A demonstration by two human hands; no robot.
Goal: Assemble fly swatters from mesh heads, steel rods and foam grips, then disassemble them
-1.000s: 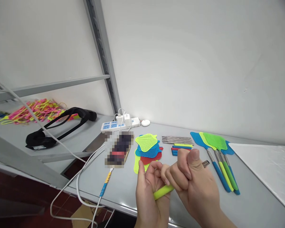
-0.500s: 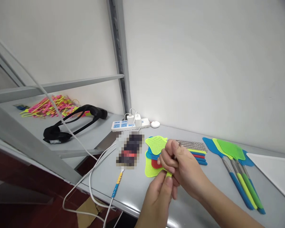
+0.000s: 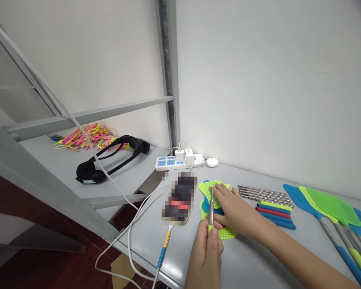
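Note:
My left hand (image 3: 205,251) is closed round the yellow-green grip of a fly swatter handle (image 3: 211,210), whose thin metal rod points up and away. Behind it, my right hand (image 3: 233,202) reaches over a pile of mesh swatter heads, its fingers stretched across the top yellow-green head (image 3: 205,188). Blue, red and more yellow-green heads (image 3: 227,233) lie underneath, partly covered by both hands. Right of the pile are several bare metal rods (image 3: 266,195) and several loose coloured grips (image 3: 275,215) in yellow-green, blue and red.
Assembled fly swatters (image 3: 331,204) lie at the table's right. A blurred-out phone-like object (image 3: 179,198) with a charging cable (image 3: 164,251) sits on the left, before a power strip (image 3: 165,163). A black headset (image 3: 123,156) and pink-yellow cords (image 3: 88,138) occupy the shelf beyond the metal frame.
My right hand has left the handle and moved onto the swatter heads, its fingers now stretched out. The metal rod shows upright in my left hand. The view has swung slightly right.

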